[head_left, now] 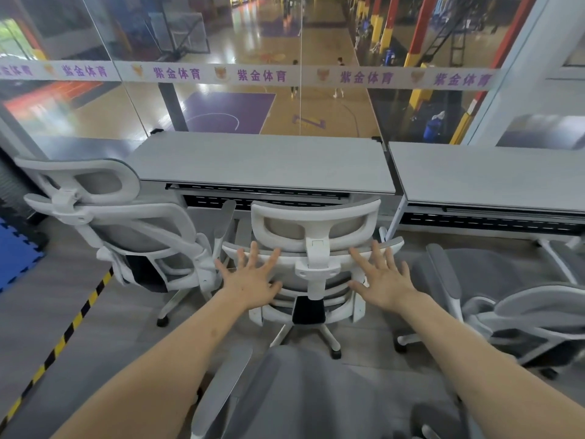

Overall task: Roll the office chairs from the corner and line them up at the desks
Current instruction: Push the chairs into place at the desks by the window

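My left hand (pixel 250 282) and right hand (pixel 381 280) hover spread, gripping nothing; the chair (pixel 316 248) should roll easily, pushed at its stiff backrest frame.

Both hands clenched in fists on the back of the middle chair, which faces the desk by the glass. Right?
Not quite. In the head view the left hand and right hand are open with fingers spread at the back of the middle chair, not fists. The chair does face the desk by the glass.
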`<control>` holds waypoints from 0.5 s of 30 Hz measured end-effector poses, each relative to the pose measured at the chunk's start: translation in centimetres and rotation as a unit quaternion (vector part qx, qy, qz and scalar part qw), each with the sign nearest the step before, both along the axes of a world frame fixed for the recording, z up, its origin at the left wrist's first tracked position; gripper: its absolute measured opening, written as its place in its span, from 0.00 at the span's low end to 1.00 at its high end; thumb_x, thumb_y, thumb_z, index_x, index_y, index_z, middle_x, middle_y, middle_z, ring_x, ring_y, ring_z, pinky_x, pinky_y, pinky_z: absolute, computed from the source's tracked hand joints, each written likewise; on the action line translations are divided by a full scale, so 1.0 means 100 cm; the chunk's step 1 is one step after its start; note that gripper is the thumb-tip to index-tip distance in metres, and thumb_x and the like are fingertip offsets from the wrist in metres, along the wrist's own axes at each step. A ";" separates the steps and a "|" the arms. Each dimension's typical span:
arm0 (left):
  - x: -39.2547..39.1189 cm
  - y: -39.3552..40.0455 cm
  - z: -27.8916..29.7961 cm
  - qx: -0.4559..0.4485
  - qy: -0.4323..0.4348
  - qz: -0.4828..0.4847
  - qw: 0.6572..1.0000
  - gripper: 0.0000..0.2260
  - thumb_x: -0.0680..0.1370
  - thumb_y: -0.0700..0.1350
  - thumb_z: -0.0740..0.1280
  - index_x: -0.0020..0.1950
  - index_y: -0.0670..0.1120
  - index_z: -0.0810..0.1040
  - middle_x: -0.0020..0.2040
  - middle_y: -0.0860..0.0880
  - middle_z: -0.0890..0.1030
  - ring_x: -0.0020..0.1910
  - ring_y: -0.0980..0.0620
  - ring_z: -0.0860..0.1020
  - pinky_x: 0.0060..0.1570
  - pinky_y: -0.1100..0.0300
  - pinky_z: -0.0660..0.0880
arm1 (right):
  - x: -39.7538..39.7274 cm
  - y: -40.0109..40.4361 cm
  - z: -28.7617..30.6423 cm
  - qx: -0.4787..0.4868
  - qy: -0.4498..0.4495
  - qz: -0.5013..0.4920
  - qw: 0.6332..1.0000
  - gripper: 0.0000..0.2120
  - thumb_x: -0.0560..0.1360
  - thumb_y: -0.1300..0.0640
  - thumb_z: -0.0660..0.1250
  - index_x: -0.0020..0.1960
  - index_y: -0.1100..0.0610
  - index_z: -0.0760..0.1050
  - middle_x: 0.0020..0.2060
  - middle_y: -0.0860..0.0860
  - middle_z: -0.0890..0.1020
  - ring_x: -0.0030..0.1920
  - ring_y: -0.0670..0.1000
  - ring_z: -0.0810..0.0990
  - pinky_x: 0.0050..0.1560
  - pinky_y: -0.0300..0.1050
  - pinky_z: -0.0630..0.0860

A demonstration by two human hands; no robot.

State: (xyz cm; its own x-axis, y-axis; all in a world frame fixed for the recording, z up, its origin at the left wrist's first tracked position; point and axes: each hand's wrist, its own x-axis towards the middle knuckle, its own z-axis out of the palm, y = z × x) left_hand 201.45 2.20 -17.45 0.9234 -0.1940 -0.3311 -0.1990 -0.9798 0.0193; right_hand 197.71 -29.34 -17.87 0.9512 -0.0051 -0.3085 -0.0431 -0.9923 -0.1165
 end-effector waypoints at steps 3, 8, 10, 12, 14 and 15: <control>0.012 0.005 -0.002 0.000 0.003 -0.001 1.000 0.34 0.81 0.70 0.51 0.79 0.69 0.31 0.83 0.46 0.31 0.82 0.37 0.36 0.69 0.19 0.40 | 0.008 0.007 -0.004 0.001 0.002 -0.004 1.000 0.34 0.82 0.31 0.47 0.79 0.31 0.30 0.81 0.54 0.29 0.81 0.64 0.32 0.80 0.65 0.38; 0.044 0.010 0.001 -0.009 0.013 -0.016 1.000 0.35 0.81 0.71 0.52 0.79 0.69 0.33 0.83 0.47 0.30 0.82 0.37 0.34 0.69 0.20 0.38 | 0.026 0.014 -0.005 -0.011 0.004 -0.023 1.000 0.33 0.81 0.29 0.44 0.78 0.31 0.29 0.80 0.54 0.28 0.81 0.64 0.32 0.79 0.66 0.36; 0.052 0.015 -0.003 -0.004 0.013 -0.019 1.000 0.35 0.80 0.71 0.52 0.79 0.69 0.32 0.83 0.47 0.30 0.82 0.37 0.34 0.69 0.21 0.37 | 0.032 0.020 -0.006 -0.017 0.006 -0.024 1.000 0.33 0.81 0.29 0.44 0.78 0.31 0.29 0.81 0.55 0.29 0.81 0.63 0.32 0.79 0.66 0.35; 0.061 0.020 -0.004 -0.001 0.012 -0.022 1.000 0.35 0.81 0.71 0.52 0.79 0.69 0.33 0.83 0.47 0.30 0.82 0.37 0.35 0.70 0.21 0.38 | 0.039 0.026 -0.006 -0.017 0.001 -0.026 1.000 0.34 0.80 0.28 0.44 0.79 0.32 0.31 0.82 0.55 0.32 0.81 0.61 0.31 0.79 0.66 0.35; 0.073 0.021 -0.001 0.005 0.013 -0.031 0.999 0.35 0.81 0.71 0.52 0.79 0.69 0.33 0.83 0.47 0.31 0.82 0.37 0.35 0.71 0.21 0.38 | 0.047 0.028 -0.007 -0.021 -0.008 -0.030 0.999 0.35 0.80 0.28 0.44 0.80 0.33 0.32 0.82 0.56 0.34 0.82 0.59 0.31 0.79 0.65 0.35; 0.079 0.020 0.000 0.006 0.014 -0.036 0.999 0.35 0.81 0.71 0.52 0.80 0.69 0.33 0.83 0.47 0.31 0.82 0.36 0.35 0.71 0.21 0.37 | 0.051 0.027 -0.007 -0.025 -0.011 -0.029 0.999 0.35 0.80 0.27 0.44 0.81 0.33 0.33 0.83 0.57 0.36 0.82 0.58 0.32 0.79 0.65 0.35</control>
State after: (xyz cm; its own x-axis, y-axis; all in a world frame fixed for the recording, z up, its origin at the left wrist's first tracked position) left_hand 209.39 4.23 -17.41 0.8981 -0.2546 -0.3586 -0.2678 -0.9634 0.0134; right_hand 202.85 -26.59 -18.54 0.9557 -0.0751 -0.2847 -0.0985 -0.9927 -0.0689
